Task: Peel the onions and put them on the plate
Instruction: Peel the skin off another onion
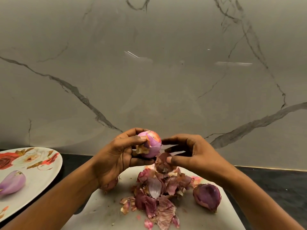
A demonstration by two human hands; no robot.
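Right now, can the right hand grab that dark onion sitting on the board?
Probably yes. The unpeeled onion lies uncovered just below the right hand, beside the peel pile. But that hand is pinching a strip of skin.

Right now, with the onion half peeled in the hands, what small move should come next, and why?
Probably drop the loose skin piece pinched by the right hand onto the peel pile, then strip the orange skin left on top of the onion held by the left hand. Only then does it belong on the plate.
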